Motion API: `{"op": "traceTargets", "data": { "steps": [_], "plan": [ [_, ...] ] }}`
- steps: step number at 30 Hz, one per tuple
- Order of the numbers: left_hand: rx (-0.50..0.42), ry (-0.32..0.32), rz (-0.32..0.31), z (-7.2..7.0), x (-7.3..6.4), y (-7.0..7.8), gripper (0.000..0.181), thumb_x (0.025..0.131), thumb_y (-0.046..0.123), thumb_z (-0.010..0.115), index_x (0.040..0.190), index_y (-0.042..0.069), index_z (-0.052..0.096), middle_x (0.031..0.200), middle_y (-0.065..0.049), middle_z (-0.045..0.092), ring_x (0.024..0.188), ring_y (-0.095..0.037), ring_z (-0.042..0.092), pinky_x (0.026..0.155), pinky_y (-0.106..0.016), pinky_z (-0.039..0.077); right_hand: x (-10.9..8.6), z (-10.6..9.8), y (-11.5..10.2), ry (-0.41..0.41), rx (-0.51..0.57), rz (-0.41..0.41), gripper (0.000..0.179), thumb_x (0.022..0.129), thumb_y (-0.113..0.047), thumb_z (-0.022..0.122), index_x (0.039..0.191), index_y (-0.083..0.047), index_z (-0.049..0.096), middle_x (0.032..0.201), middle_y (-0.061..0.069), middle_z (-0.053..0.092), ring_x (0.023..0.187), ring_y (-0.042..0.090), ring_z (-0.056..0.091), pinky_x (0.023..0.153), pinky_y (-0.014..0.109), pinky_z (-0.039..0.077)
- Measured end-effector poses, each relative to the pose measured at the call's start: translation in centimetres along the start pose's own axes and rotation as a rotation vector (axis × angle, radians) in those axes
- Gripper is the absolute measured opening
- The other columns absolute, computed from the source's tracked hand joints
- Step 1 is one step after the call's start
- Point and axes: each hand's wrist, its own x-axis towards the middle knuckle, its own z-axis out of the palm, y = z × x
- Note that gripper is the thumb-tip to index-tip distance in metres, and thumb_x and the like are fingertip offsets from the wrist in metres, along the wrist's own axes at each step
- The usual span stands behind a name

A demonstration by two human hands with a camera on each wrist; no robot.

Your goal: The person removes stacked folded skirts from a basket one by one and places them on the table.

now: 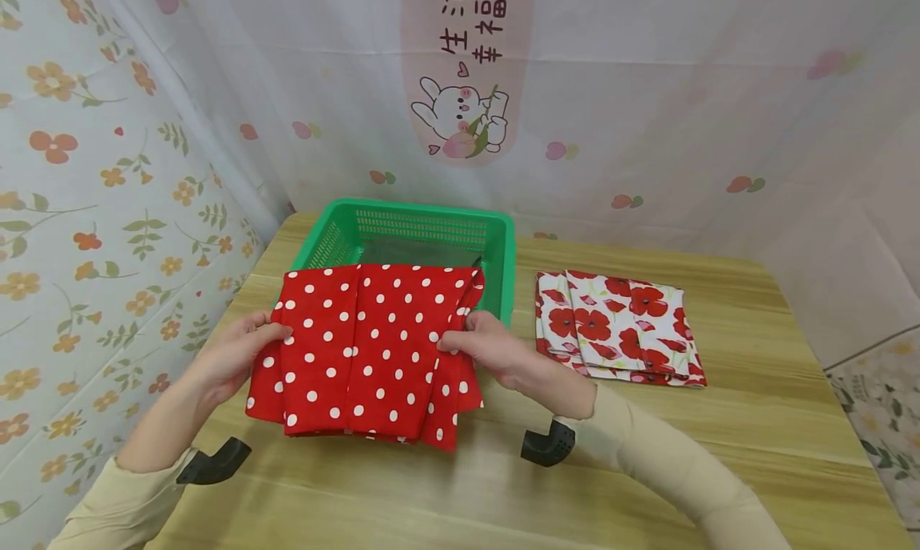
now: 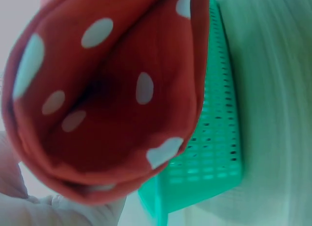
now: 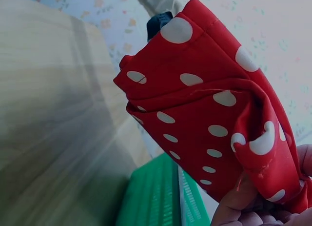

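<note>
Left hand (image 1: 233, 346) and right hand (image 1: 503, 354) grasp a folded red polka-dot cloth (image 1: 388, 326) by its 2 side edges, thumbs on the face turned to the head camera and fingers largely hidden behind. The cloth is held up over the left half of the wooden table (image 1: 755, 350), in front of a green plastic basket (image 1: 509, 267) that stands by the table's far left corner; in the head view it hides the basket's near side. A folded poppy-print cloth (image 1: 618, 326) lies well apart, between the basket and the table's right edge, nearer the far edge.

Handling (judged): the fabric appears light, soft and limp, neither slippery nor fragile. Its layers gape into a hollow at the left end, as the left wrist view shows, and bunch beside the right thumb, so a secure hold probably takes all layers at both side edges; pinching only the outer layer would let the inner folds slide out.

Orientation: the long axis runs from hand to hand, roughly parallel to the table's far edge. The straighter, upper edge points toward the far edge; the lower side points toward the near edge, with loose corners splayed at both ends.
</note>
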Motion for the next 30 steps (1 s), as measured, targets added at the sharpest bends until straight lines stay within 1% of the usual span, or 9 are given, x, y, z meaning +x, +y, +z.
{"op": "traceTargets", "data": {
  "steps": [4,8,12,15,20,23,25,27,30],
  "plan": [
    [-0.001,0.003,-0.026,0.0,-0.6,-0.8,0.036,0.096,0.018,0.045,0.122,-0.004,0.035,0.093,0.005,0.060,0.082,-0.009,0.065,0.072,-0.030,0.055,-0.7,0.5,0.7,-0.023,-0.004,-0.007,0.031,0.085,-0.008,0.057,0.109,0.008,0.048,0.103,0.012,0.063,0.087,0.015,0.065,0.080,0.033,0.053],
    [-0.021,-0.047,-0.046,-0.4,-1.2,-1.7,0.040,0.093,0.016,0.046,0.126,-0.004,0.034,0.094,0.005,0.061,0.085,-0.011,0.065,0.074,-0.032,0.055,-1.1,1.1,1.7,-0.051,-0.007,-0.009,0.033,0.083,-0.008,0.058,0.110,0.007,0.048,0.107,0.013,0.063,0.092,0.017,0.065,0.082,0.034,0.053],
    [-0.050,-0.148,-0.042,-0.9,-1.7,-3.0,0.033,0.092,0.015,0.047,0.120,0.000,0.038,0.095,0.005,0.064,0.087,-0.014,0.066,0.076,-0.034,0.055,-1.8,1.7,2.6,-0.078,-0.018,0.004,0.036,0.083,-0.008,0.061,0.113,0.006,0.048,0.109,0.013,0.063,0.095,0.020,0.065,0.082,0.034,0.053],
    [-0.056,-0.223,-0.039,-1.4,-2.0,-4.1,0.028,0.092,0.013,0.047,0.117,0.002,0.039,0.097,0.004,0.064,0.089,-0.016,0.067,0.077,-0.036,0.054,-2.2,2.2,3.3,-0.099,-0.021,0.012,0.037,0.083,-0.007,0.062,0.116,0.005,0.048,0.109,0.012,0.063,0.097,0.022,0.065,0.082,0.035,0.053],
    [-0.055,-0.339,-0.059,-1.9,-2.1,-5.9,0.028,0.091,0.011,0.047,0.116,0.001,0.040,0.100,0.002,0.064,0.092,-0.017,0.065,0.080,-0.036,0.053,-2.8,2.8,4.6,-0.129,-0.004,0.030,0.036,0.083,-0.006,0.062,0.116,0.004,0.048,0.108,0.011,0.064,0.097,0.023,0.065,0.081,0.035,0.053],
    [-0.077,-0.418,-0.069,-2.0,-2.1,-6.8,0.028,0.091,0.010,0.046,0.116,0.000,0.041,0.101,-0.001,0.064,0.092,-0.019,0.065,0.081,-0.037,0.053,-3.1,3.2,5.6,-0.142,0.019,0.040,0.036,0.083,-0.005,0.061,0.115,0.003,0.049,0.107,0.010,0.065,0.096,0.023,0.065,0.081,0.034,0.053],
    [-0.089,-0.454,-0.074,-2.0,-2.0,-7.3,0.027,0.091,0.011,0.045,0.117,0.000,0.042,0.102,-0.002,0.064,0.093,-0.019,0.065,0.082,-0.037,0.052,-3.2,3.4,6.2,-0.144,0.043,0.051,0.036,0.082,-0.005,0.062,0.115,0.002,0.049,0.106,0.010,0.065,0.095,0.023,0.066,0.081,0.033,0.053],
    [-0.091,-0.473,-0.077,-1.9,-1.9,-7.8,0.027,0.092,0.011,0.045,0.116,-0.001,0.043,0.102,-0.003,0.064,0.093,-0.019,0.065,0.083,-0.038,0.051,-3.1,3.6,6.9,-0.141,0.059,0.062,0.035,0.082,-0.005,0.062,0.114,0.000,0.049,0.105,0.009,0.065,0.094,0.022,0.066,0.081,0.033,0.053],
    [-0.069,-0.451,-0.091,-1.6,-1.6,-8.5,0.028,0.091,0.013,0.047,0.115,-0.002,0.044,0.101,-0.002,0.065,0.092,-0.019,0.064,0.082,-0.037,0.050,-2.9,3.9,7.8,-0.120,0.069,0.079,0.036,0.082,-0.005,0.063,0.115,-0.001,0.049,0.104,0.008,0.065,0.093,0.021,0.066,0.080,0.032,0.053]
  ]
}}
